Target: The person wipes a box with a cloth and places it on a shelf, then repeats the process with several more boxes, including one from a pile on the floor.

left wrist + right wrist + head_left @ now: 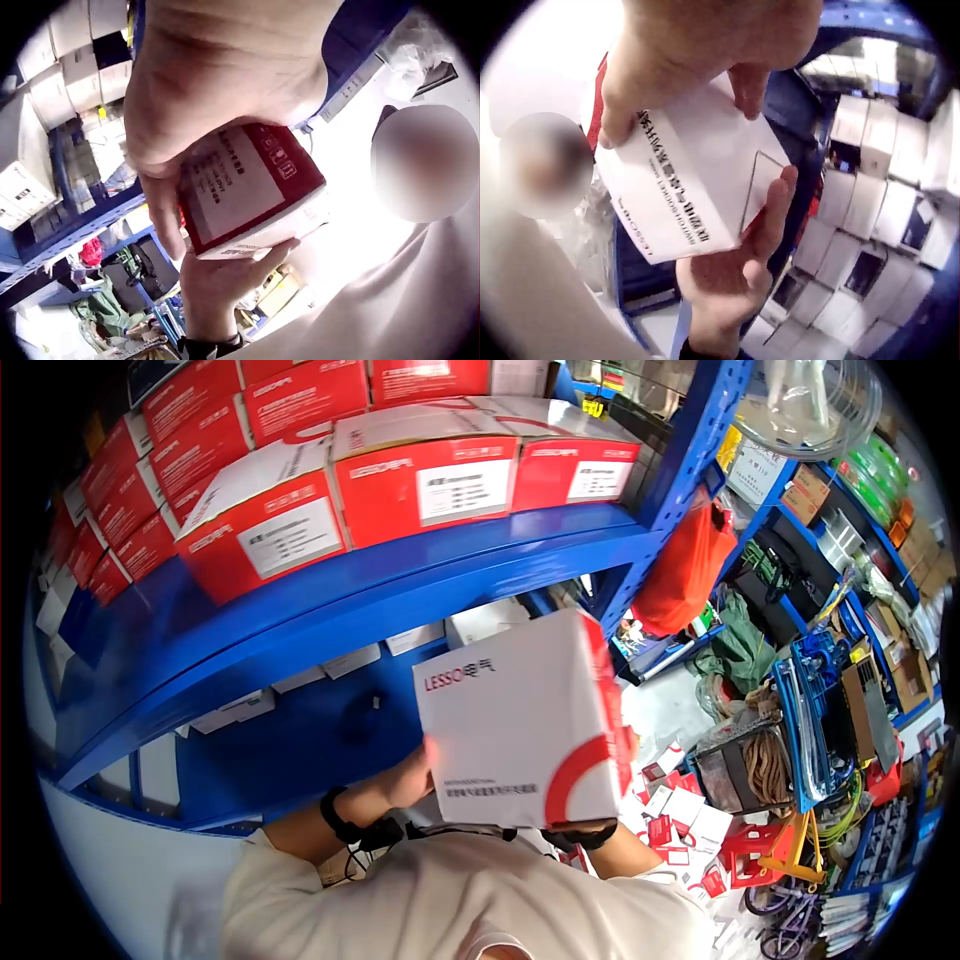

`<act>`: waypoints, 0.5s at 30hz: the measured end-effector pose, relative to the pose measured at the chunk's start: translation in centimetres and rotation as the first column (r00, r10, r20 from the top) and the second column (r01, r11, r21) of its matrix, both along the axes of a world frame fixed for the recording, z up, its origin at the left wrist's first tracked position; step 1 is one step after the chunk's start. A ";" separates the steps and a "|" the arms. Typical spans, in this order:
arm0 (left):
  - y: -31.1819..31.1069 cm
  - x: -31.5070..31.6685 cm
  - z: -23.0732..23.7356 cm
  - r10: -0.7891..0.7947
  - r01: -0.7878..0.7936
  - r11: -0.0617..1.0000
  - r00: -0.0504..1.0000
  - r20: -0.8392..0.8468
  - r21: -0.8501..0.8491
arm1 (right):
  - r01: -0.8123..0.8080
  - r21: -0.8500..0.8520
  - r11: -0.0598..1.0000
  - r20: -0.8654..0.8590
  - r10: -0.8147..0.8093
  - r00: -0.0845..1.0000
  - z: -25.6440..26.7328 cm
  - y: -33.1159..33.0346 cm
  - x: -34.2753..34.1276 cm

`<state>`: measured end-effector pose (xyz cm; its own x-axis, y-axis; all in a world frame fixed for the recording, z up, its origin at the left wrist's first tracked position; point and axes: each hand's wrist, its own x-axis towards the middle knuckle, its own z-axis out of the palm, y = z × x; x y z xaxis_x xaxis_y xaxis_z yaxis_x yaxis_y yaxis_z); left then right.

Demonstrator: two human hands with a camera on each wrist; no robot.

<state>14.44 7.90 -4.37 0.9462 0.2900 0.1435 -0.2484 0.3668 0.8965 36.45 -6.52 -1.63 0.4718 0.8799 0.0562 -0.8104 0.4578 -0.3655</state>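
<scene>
A white and red LESSO cardboard box [515, 725] is held up in front of the chest, with its printed white face toward the head camera. My left hand [408, 780] grips it at the left side. In the right wrist view, the fingers of that left hand [727, 281] wrap the box's lower end. My right hand [712, 56] holds the opposite end, fingers on two sides of it; in the head view it is mostly hidden under the box. A red face with a white label [236, 176] shows in the left wrist view, between both hands.
Red and white boxes [425, 475] stand stacked on a blue metal shelf [400, 575] ahead. White boxes [350, 663] sit on the lower level. A blue upright [690, 450] rises at the right, with an orange-red bag [685, 565] beside it. Small red and white boxes [680, 825] litter the floor.
</scene>
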 end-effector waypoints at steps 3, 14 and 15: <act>-0.3 3.5 1.6 -0.028 -0.007 0.920 0.996 0.083 0.392 | 0.024 0.051 0.998 0.089 -0.028 0.996 4.0 -1.5 3.2; 0.5 8.5 16.1 0.307 -0.817 -0.151 0.497 0.812 0.557 | -0.312 0.083 0.946 0.256 0.282 0.925 13.5 3.7 9.9; 0.4 8.2 17.5 0.284 -0.816 -0.177 0.493 0.822 0.551 | -0.345 0.085 0.935 0.262 0.313 0.913 14.3 4.5 10.1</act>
<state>22.63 8.28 13.09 0.2734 0.0824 0.9584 -0.1507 -0.9803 0.1273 46.54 -2.05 12.71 0.1145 0.9608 0.2524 -0.8179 0.2354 -0.5250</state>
